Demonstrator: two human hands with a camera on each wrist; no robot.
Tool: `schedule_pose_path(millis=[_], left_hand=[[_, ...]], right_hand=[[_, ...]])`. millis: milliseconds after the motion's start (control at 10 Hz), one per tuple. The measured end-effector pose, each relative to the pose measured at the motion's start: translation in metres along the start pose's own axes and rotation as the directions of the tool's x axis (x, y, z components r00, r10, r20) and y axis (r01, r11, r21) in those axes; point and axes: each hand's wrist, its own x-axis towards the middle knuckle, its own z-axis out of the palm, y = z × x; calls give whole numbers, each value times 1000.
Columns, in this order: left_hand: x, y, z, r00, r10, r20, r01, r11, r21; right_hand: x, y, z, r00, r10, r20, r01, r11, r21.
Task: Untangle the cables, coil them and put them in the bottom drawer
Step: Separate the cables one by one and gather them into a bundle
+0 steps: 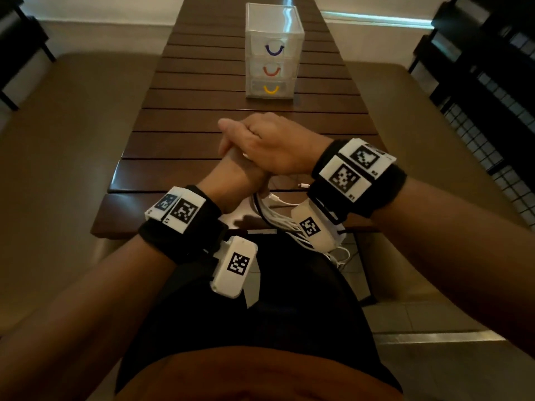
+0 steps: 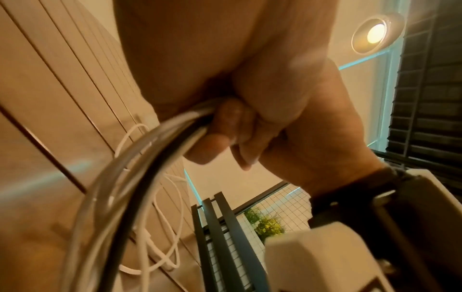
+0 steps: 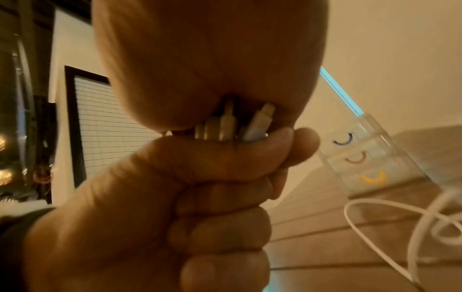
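Left hand [image 1: 237, 172], right hand [image 1: 278, 146] tight around cable bundle [image 2: 155, 154]; clear drawers [image 1: 273, 68] beyond, contents indistinct.

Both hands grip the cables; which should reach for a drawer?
Right, probably: the right hand lies atop the left hand, which grips the cables, so it can lift toward the drawer unit.

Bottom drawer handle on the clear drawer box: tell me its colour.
Yellow. The bottom drawer handle shows best in the head view.

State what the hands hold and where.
A bundle of white and black cables, gripped by left hand and right hand together near its plug ends.
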Motion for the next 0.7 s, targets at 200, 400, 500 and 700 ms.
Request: schedule_pose_path(millis=[200,400,500,700], left_hand=[[7,-47,36,741,-20,-671,-665,-161,-730],[28,-68,50,759,-49,-649,-626,-326,-708],[32,-65,50,750,-48,-660,-629,-363,-688],[36,-65,52,766,-23,-642,-596,-399,-697]], right_hand=[[4,48,7,976,174,-128,-130,947,295],[-23,121,19,899,437,16,-422,876,-233],[-28,128,27,920,385,-69,-390,889,-239],[-33,150,14,776,369,-512,-403,914,48]])
